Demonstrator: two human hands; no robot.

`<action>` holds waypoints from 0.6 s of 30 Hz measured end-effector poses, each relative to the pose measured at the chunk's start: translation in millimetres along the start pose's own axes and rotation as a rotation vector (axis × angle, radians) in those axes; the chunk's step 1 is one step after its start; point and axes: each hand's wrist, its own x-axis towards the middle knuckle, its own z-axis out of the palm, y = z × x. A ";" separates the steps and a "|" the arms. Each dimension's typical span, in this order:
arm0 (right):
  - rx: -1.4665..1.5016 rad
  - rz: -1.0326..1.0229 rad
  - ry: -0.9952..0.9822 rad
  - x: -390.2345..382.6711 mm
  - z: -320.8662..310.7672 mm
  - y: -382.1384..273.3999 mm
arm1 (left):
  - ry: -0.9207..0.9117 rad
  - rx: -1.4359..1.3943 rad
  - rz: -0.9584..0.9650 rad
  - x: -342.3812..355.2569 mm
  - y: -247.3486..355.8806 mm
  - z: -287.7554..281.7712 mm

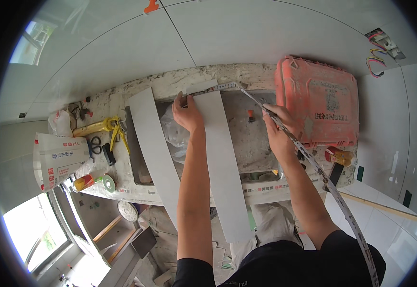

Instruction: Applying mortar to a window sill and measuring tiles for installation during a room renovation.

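My left hand [188, 114] is closed on the end of a tape measure blade [320, 172] at the far end of a long pale strip of tile [223, 172]. A short pale piece [202, 87] lies beside that end, along the blade. From there the blade runs right, bends, and passes through my right hand [283, 125], whose fingers are closed round it. It then slants down past my right arm to the lower edge; its case does not show. A second long pale strip [153, 138] lies to the left. Both strips bridge a dusty sink-like basin [249, 138].
A dusty red tool case [320, 103] stands right of the basin. On the left are a yellow caulking gun [93, 127], scissors [95, 145], a printed bag [60, 160] and a tape roll [107, 183]. Loose wires [374, 60] hang from the right wall.
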 end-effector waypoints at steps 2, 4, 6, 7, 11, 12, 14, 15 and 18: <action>0.003 -0.006 0.002 2.1 4.1 -1.1 | 0.015 -0.011 0.015 -2.8 0.4 1.6; 0.006 -0.013 0.003 4.6 6.5 -3.3 | 0.008 0.015 -0.003 -2.8 0.9 0.5; -0.037 -0.055 0.003 7.9 6.8 -5.8 | 0.009 0.015 -0.002 -1.6 3.3 1.1; -0.039 -0.054 0.002 7.6 7.1 -3.8 | 0.012 0.017 0.002 -1.6 3.8 1.1; -0.022 -0.007 -0.003 6.6 5.1 0.4 | 0.028 0.035 0.021 -3.5 5.0 3.5; -0.027 0.006 -0.016 7.1 4.5 -0.2 | 0.029 0.063 0.042 -2.3 4.4 2.7; -0.022 -0.003 -0.017 8.1 4.4 -0.2 | 0.027 0.092 0.061 -2.7 3.1 2.7; -0.015 -0.014 -0.017 8.4 4.3 -0.3 | 0.024 0.075 0.050 -3.2 2.9 3.1; -0.019 -0.015 -0.015 9.1 2.7 1.1 | 0.026 0.072 0.044 -5.0 4.9 5.7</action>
